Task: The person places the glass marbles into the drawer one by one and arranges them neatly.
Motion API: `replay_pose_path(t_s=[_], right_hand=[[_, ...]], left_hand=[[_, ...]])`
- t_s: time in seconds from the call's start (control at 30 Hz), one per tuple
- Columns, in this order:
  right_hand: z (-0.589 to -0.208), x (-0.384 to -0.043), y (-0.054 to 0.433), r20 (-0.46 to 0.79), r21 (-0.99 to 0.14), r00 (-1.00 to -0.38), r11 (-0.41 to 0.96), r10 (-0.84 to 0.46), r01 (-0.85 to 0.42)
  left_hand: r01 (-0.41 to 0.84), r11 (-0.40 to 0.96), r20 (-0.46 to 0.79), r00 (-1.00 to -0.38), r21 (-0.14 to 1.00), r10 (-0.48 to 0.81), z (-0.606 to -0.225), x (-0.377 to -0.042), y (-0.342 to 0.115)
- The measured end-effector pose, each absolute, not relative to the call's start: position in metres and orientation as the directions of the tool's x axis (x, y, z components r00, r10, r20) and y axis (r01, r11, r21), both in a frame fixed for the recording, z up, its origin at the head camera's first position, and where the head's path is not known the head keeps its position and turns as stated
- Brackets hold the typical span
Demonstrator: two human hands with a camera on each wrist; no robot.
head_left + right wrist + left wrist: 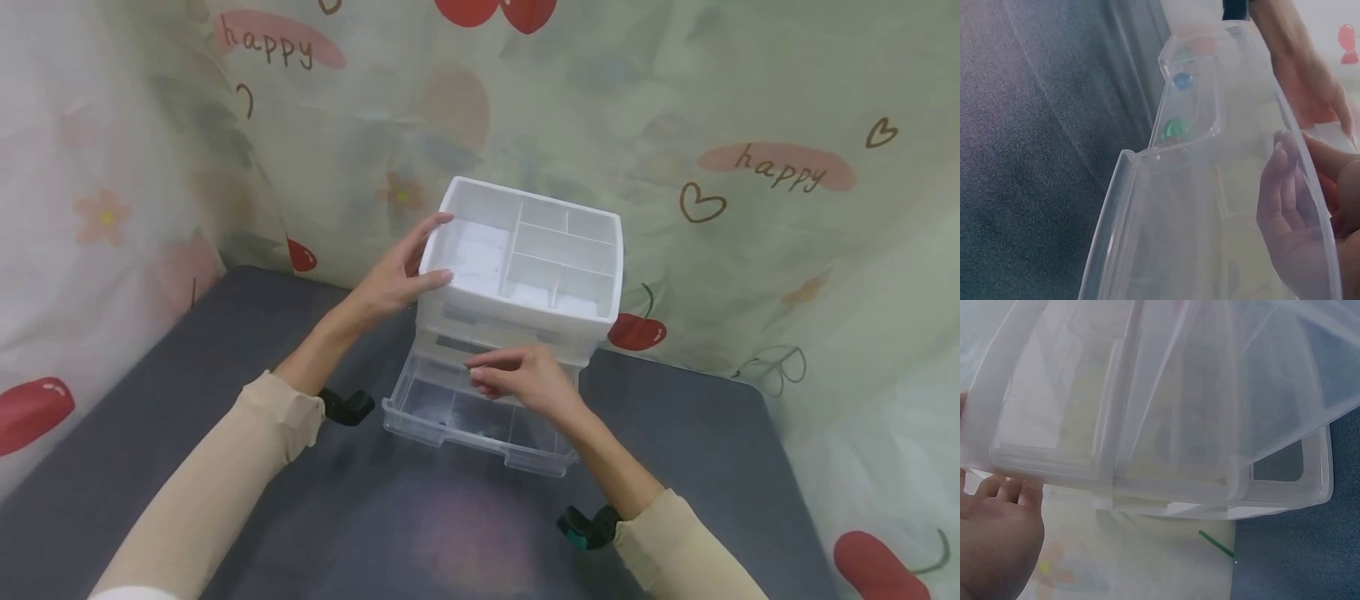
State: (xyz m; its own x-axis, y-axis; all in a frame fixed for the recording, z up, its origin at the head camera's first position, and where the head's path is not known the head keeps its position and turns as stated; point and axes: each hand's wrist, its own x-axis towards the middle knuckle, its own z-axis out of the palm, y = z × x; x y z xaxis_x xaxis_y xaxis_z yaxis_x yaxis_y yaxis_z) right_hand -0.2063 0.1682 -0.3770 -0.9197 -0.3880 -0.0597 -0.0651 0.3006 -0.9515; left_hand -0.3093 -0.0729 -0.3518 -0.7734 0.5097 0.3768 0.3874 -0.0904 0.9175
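A white storage box (517, 242) has a divided open top tray, with clear drawers below. My left hand (393, 271) grips the tray's left end, thumb at the near rim and fingers at the far side. The lower clear drawer (480, 437) is pulled out toward me. Over it, my right hand (528, 379) pinches a tiny marble-like thing (468, 369), mostly hidden by the fingertips. In the right wrist view, a blue marble (1182, 80) and a green marble (1175, 129) show through the drawer's front. The right hand's curled fingers (1282, 181) appear behind the clear drawer wall.
The box stands on a dark grey table (300, 500), close to its back edge. Behind the table hangs a printed curtain (585, 108) with cherries and writing. A black wrist device (348, 407) sits below the left hand, another device (588, 527) below the right.
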Motion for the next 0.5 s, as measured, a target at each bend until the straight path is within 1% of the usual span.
replay_pose_path(t_s=[0.17, 0.5], right_hand=[[-0.379, -0.213, 0.160, -0.103, -0.952, -0.913, 0.304, -0.395, -0.024], [-0.393, -0.221, 0.154, -0.144, -0.948, -0.905, 0.319, -0.400, 0.010]], left_hand=[[0.395, -0.090, 0.383, -0.772, 0.914, 0.507, -0.353, -0.311, -0.073], [0.424, -0.068, 0.398, -0.768, 0.903, 0.502, -0.353, -0.312, -0.074]])
